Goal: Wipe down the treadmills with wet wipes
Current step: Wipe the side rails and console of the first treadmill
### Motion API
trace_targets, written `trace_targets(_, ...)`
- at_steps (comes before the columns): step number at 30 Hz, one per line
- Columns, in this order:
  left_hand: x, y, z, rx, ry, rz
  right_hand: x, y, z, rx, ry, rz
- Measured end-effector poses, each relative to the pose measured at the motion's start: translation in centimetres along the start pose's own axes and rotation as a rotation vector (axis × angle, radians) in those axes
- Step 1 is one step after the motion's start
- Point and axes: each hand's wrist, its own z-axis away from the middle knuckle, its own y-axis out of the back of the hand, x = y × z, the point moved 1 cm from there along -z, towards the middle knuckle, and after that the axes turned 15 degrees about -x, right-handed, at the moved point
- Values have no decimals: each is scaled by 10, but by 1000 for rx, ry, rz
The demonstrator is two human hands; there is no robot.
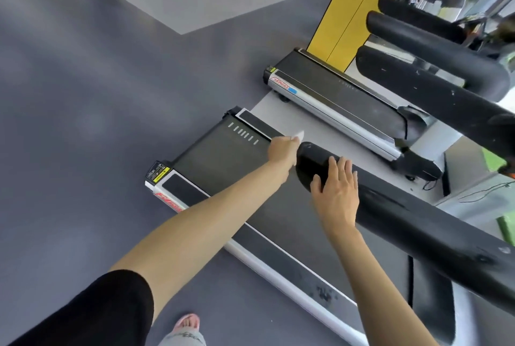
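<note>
At the rounded tip of the near treadmill's [220, 159] smooth black handrail [404, 214], a thin white wet wipe [298, 135] is pinched in the left hand [281, 150]. The right hand [338, 192] is laid flat on the rail, fingers spread. Rail wiping is judged to be the step in hand, and a stroke along its length is called for next.

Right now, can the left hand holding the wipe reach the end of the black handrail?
Probably yes. The left hand, gripping the wipe, is right beside the rounded end of the handrail with nothing between; the right hand rests further along it.
</note>
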Motion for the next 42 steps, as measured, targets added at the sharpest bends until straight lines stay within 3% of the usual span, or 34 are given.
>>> trace_targets(3,-21,4,-1,-42,-39,-24,-2,-3,-1,46,6,20)
trace_targets(6,-50,4,2,-77,69,67,1,-7,-3,53,3,82)
trace_targets(13,-30,-7,-1,-47,-213,23,-6,-9,-3,-4,-76,169)
trace_targets(18,-73,-2,-3,-70,-60,160,-8,-7,-14,-25,51,201)
trace_targets(24,-42,-5,-1,-138,-272,96,-12,-13,-14,41,42,158)
trace_targets(26,-43,-7,-9,-113,-227,129,-13,-14,-15,40,46,170)
trace_targets(29,-69,-2,-9,-117,14,364,-12,-16,-14,38,41,174)
trace_targets(31,-85,-1,-1,-162,82,435,-11,-17,-15,40,49,169)
trace_targets(37,-36,-1,-11,-183,-131,437,-12,-16,-15,32,58,163)
trace_targets(42,-62,-7,-18,-196,41,543,-12,-16,-16,-7,58,154)
